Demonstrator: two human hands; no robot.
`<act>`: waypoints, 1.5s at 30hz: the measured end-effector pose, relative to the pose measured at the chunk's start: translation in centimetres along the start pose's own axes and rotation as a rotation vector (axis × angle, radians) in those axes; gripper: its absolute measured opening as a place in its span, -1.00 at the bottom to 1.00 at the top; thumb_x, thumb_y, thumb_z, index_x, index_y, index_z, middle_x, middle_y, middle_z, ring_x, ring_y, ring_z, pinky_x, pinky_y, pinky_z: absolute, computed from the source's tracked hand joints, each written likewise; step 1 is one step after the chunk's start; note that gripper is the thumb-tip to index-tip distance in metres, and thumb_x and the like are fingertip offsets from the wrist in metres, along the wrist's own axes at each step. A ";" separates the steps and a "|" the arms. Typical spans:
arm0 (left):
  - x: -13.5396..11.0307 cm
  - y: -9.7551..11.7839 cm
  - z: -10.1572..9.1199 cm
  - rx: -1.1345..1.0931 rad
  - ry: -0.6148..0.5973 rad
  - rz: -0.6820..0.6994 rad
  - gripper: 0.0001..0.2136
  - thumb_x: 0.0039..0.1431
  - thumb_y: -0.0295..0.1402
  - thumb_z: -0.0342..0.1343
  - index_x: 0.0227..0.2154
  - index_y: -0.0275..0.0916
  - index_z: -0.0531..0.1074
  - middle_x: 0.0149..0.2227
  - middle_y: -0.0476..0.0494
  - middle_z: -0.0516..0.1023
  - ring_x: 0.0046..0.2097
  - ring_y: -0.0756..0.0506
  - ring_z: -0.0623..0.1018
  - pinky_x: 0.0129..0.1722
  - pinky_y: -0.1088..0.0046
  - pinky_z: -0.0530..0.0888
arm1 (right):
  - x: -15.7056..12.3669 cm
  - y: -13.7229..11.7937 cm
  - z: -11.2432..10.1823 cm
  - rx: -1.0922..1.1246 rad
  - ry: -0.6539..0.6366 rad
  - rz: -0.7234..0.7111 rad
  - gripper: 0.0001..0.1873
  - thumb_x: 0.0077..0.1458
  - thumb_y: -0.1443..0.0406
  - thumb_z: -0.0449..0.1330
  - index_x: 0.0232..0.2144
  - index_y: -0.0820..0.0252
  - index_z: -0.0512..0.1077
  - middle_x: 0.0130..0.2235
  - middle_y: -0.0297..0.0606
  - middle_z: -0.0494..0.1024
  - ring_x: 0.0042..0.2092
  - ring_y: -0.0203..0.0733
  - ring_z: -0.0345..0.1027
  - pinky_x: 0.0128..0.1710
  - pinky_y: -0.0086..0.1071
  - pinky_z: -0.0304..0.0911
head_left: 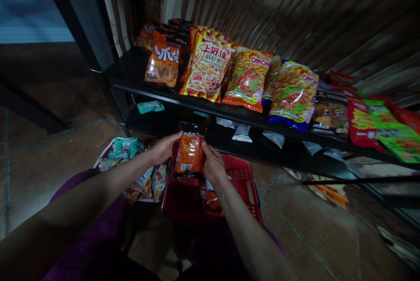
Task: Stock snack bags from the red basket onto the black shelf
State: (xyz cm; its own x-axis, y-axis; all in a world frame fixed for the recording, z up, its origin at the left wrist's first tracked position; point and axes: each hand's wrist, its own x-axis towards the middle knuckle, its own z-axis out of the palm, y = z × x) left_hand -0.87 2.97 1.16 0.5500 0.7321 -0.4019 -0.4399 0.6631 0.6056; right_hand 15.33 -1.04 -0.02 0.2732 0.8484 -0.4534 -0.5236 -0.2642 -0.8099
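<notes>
- Orange snack packet (190,153): held over the red basket (173,202), fingers of left hand (163,149) and right hand (214,165) pinching its sides.
- Probably light, slick, crushable (crisp contents, I'd guess); grip the edges.

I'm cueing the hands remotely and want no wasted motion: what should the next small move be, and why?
I'd probably raise the orange snack bag toward the left end of the upper shelf. The left hand and right hand hold its opposite sides above the red basket, and similar orange bags stand at that shelf end.
</notes>
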 end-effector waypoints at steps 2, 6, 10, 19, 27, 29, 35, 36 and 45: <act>-0.1 -0.3 -0.2 0.046 -0.046 -0.008 -0.74 0.07 -0.25 0.17 -0.25 -0.33 0.48 -0.28 -0.19 0.58 -0.27 -0.08 0.53 -0.20 0.39 0.40 | 0.1 -0.1 -0.1 0.005 0.010 -0.020 -0.70 -0.34 0.16 0.43 -0.51 0.19 0.51 -0.47 -0.36 0.61 -0.42 -0.26 0.46 -0.37 -0.41 0.39; -0.2 -1.1 -0.6 0.150 -0.083 -0.038 -0.71 0.02 -0.32 0.22 -0.17 -0.27 0.45 -0.22 -0.18 0.56 -0.25 -0.06 0.53 -0.20 0.40 0.40 | 0.2 -0.3 -0.3 0.008 0.034 -0.039 -0.72 -0.30 0.17 0.41 -0.51 0.20 0.50 -0.47 -0.34 0.61 -0.43 -0.25 0.46 -0.40 -0.41 0.39; -0.2 -1.9 -0.8 0.215 -0.062 -0.093 -0.65 -0.01 -0.32 0.25 -0.13 -0.26 0.41 -0.17 -0.21 0.55 -0.22 -0.08 0.54 -0.21 0.36 0.42 | 0.2 -0.6 -0.4 0.021 0.075 -0.008 -0.77 -0.25 0.20 0.39 -0.52 0.18 0.47 -0.50 -0.36 0.59 -0.48 -0.25 0.45 -0.42 -0.38 0.40; 0.2 -2.3 -0.9 0.123 0.024 -0.046 -0.75 0.01 -0.41 0.23 -0.20 -0.30 0.45 -0.22 -0.17 0.58 -0.26 -0.06 0.56 -0.15 0.39 0.45 | -0.2 -1.0 -0.3 -0.003 -0.005 0.063 -0.75 -0.25 0.21 0.40 -0.47 0.19 0.48 -0.42 -0.33 0.61 -0.38 -0.22 0.48 -0.34 -0.36 0.41; 0.8 -1.6 -1.0 0.020 0.131 0.032 -0.85 0.10 -0.47 0.12 -0.24 -0.33 0.46 -0.29 -0.19 0.59 -0.35 -0.05 0.56 -0.29 0.42 0.49 | -1.4 -1.2 -1.1 -0.149 -0.204 0.116 -0.58 -0.24 0.23 0.39 -0.24 0.13 0.47 -0.28 -0.34 0.60 -0.30 -0.24 0.48 -0.34 -0.37 0.42; 0.9 -1.5 -1.2 -0.003 0.115 0.062 -0.82 0.11 -0.44 0.12 -0.21 -0.34 0.45 -0.28 -0.21 0.59 -0.33 -0.08 0.57 -0.28 0.40 0.49 | -1.5 -1.2 -1.3 -0.160 -0.238 0.123 -0.59 -0.24 0.26 0.40 -0.24 0.14 0.47 -0.27 -0.33 0.60 -0.31 -0.27 0.48 -0.33 -0.38 0.43; 1.0 -1.4 -1.5 -0.049 0.118 0.065 -0.81 0.11 -0.44 0.12 -0.19 -0.33 0.45 -0.26 -0.22 0.58 -0.28 -0.10 0.57 -0.23 0.38 0.48 | -1.4 -0.4 -1.5 -0.118 -0.127 0.132 -0.64 -0.31 0.32 0.44 -0.37 0.23 0.46 -0.40 -0.30 0.59 -0.44 -0.31 0.48 -0.40 -0.45 0.45; 1.1 -1.4 -1.5 -0.057 0.119 0.048 -0.81 0.13 -0.44 0.10 -0.18 -0.34 0.45 -0.27 -0.22 0.58 -0.29 -0.09 0.57 -0.24 0.38 0.48 | -1.4 -0.4 -1.5 -0.117 -0.115 0.130 -0.65 -0.31 0.33 0.44 -0.38 0.23 0.46 -0.43 -0.31 0.59 -0.47 -0.31 0.47 -0.43 -0.47 0.44; 1.4 -1.1 -1.5 -0.109 0.152 -0.044 -0.74 0.24 -0.34 -0.04 -0.14 -0.40 0.43 -0.31 -0.23 0.58 -0.34 -0.07 0.55 -0.31 0.43 0.48 | -1.9 -0.7 -1.0 -0.065 -0.093 0.147 -0.72 -0.38 0.37 0.45 -0.51 0.24 0.49 -0.54 -0.38 0.55 -0.52 -0.36 0.44 -0.52 -0.57 0.40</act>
State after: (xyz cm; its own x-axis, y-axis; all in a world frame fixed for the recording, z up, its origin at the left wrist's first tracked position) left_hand -0.66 3.45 -1.10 0.4608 0.7117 -0.5303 -0.4964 0.7020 0.5108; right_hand 15.97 -2.96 1.06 0.1200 0.8364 -0.5347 -0.4986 -0.4150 -0.7610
